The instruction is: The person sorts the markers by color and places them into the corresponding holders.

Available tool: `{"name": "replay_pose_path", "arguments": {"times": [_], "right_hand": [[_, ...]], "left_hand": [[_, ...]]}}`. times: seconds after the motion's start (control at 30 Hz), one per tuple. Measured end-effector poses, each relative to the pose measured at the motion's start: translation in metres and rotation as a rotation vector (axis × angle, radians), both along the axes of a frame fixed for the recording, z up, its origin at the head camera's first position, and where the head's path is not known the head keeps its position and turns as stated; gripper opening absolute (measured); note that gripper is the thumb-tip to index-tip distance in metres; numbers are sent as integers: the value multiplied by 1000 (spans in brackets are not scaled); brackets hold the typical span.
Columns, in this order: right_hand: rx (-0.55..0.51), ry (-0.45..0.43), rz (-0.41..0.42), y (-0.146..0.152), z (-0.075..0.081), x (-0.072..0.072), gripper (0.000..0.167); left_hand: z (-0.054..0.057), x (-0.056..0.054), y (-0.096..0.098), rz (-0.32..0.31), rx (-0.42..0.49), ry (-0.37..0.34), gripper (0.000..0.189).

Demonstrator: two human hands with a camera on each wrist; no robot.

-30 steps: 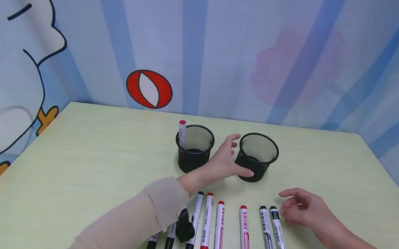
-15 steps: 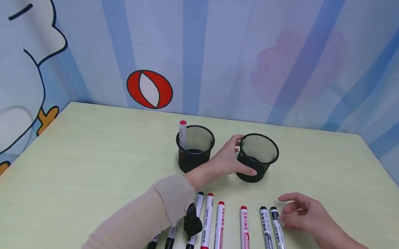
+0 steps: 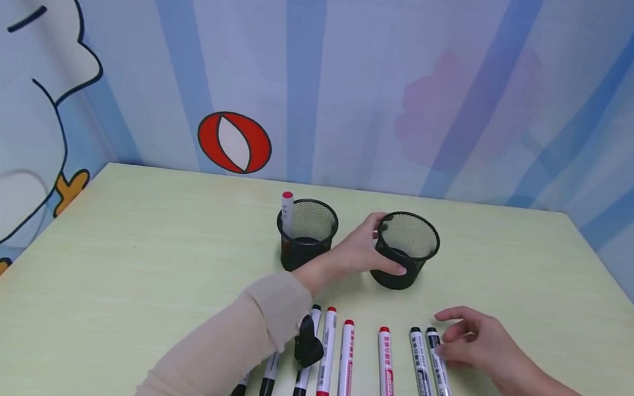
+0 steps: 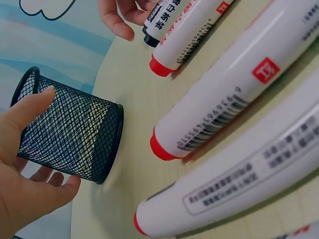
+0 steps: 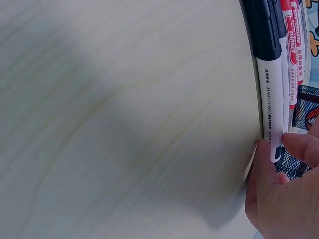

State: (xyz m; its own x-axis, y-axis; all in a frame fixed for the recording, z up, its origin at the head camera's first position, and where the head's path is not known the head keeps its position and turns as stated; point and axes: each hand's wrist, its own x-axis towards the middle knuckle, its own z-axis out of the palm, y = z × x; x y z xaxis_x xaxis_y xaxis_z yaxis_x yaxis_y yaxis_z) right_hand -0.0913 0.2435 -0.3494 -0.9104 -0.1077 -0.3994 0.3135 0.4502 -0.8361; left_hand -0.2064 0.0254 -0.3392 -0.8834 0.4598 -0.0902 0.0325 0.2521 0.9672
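Pale table [image 3: 169, 255], black mesh cups [image 3: 295, 255], row of markers [image 3: 346, 369]

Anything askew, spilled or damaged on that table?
No spill or damage visible on the table. Only mild oddity: one red-ended marker sits in the left mesh cup, while the other markers lie outside in a row.

You're at a booth-like table nook: a cartoon-printed backdrop [image 3: 351, 108] closes in the back and both sides of your pale table [image 3: 182, 231], showing you blue stripes [image 3: 302, 68], a red-and-white ball [image 3: 234, 142] and a big white figure [image 3: 13, 121]. The room beyond, you can't tell.
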Motion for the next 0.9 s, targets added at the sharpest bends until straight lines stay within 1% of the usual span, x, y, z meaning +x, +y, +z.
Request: {"name": "replay_pose_path", "arguments": {"times": [0.2, 0.3, 0.47, 0.7, 0.9], "right_hand": [[12, 6, 13, -1, 0, 0, 53], [36, 7, 23, -2, 1, -1, 51], [84, 5, 42, -4, 2, -2, 48], [117, -7, 67, -7, 5, -3, 43], [153, -29, 68, -9, 7, -6, 41]], "left_hand": [[-2, -1, 2, -20, 42, 0, 96], [-3, -1, 2, -28, 55, 2, 95], [-4, -1, 2, -33, 55, 7, 95], [-6, -3, 3, -41, 53, 1, 95], [-4, -3, 3, -39, 55, -7, 97]]}}
